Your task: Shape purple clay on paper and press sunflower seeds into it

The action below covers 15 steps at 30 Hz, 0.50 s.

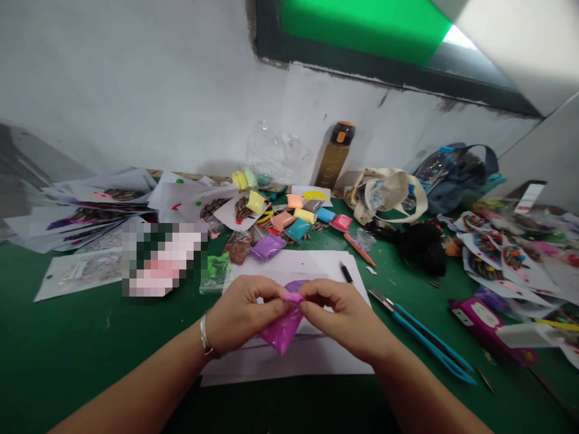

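Between both hands hangs a small magenta plastic packet [281, 333], its top edge bunched in the fingers. My left hand [246, 314], with a silver bracelet at the wrist, pinches the upper edge from the left. From the right, my right hand [340, 313] pinches the same edge, thumb and fingertips almost touching the other hand's. Beneath them lie white paper sheets [325, 355], with a purple shape [296, 285] partly hidden behind the fingers. A black pen [346, 272] rests on the paper's upper right corner.
Coloured clay-like packets [298, 229] lie behind the paper. A blue utility knife [425, 334] with its blade out is at right, near a magenta device [488, 330]. Stacked paper sheets [104, 208] stand left; a brown bottle [333, 157] and cloth bag [382, 196] are by the wall.
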### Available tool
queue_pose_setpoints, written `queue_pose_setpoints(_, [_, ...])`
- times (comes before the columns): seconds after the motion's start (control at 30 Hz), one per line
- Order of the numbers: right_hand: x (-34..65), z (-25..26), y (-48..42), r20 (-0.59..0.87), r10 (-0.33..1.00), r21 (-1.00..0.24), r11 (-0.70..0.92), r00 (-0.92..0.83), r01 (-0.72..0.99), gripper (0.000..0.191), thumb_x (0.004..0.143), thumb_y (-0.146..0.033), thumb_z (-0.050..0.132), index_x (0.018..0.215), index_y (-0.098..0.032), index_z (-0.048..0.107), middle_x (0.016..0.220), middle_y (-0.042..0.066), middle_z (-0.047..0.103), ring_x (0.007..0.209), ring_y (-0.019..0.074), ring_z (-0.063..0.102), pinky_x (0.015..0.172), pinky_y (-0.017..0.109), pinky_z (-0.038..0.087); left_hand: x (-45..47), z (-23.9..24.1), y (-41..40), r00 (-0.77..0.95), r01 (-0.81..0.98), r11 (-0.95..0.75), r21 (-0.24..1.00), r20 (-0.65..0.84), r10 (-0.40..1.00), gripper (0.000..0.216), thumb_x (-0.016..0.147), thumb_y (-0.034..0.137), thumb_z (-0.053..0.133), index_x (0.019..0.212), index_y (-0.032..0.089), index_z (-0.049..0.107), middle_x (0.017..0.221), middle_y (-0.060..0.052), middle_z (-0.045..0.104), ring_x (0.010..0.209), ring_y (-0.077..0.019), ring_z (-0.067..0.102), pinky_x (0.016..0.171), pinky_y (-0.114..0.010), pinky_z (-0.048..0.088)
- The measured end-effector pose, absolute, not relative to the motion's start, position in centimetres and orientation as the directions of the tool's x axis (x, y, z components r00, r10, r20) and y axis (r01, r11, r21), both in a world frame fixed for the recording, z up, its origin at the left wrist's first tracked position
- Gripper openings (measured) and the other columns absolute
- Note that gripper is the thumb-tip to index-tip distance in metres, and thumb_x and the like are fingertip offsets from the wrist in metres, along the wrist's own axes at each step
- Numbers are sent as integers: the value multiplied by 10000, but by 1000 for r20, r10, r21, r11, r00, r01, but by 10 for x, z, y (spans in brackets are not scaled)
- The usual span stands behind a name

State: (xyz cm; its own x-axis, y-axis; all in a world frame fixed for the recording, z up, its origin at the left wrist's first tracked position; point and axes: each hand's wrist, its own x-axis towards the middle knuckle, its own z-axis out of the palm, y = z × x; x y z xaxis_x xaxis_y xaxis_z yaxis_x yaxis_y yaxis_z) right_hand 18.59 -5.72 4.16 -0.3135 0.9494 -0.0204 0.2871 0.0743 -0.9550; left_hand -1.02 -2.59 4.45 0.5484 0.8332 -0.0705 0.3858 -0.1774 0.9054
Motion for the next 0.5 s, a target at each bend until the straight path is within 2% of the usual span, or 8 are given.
queue_pose_setpoints(0.1, [186,42,-58,41,949,-917,160,-312,366,226,803,-152,574,984,-222,691,848,5,672,741,137,573,657,258,431,-8,44,-26,566,393,-228,891,-38,824,248,829,354,572,833,184,751,702,-10,693,644,-136,585,586,-212,413])
queue_pose_setpoints(0.27, [187,42,-62,119,915,-845,297,-385,444,184,790,-118,573,921,-211,664,817,-6,642,739,125,555,662,245,423,-4,43,-29,609,413,-276,868,-37,793,223,828,292,558,792,149,725,697,-9,686,637,-125,581,596,-197,418])
queue_pose_setpoints(0.5, [188,43,-65,89,887,-737,365,-454,569,185,803,-100,541,917,-220,621,816,-19,625,735,121,538,656,237,392,-6,43,-30,683,436,-349,829,-52,729,190,832,213,557,715,148,692,634,25,629,619,-99,544,595,-175,381])
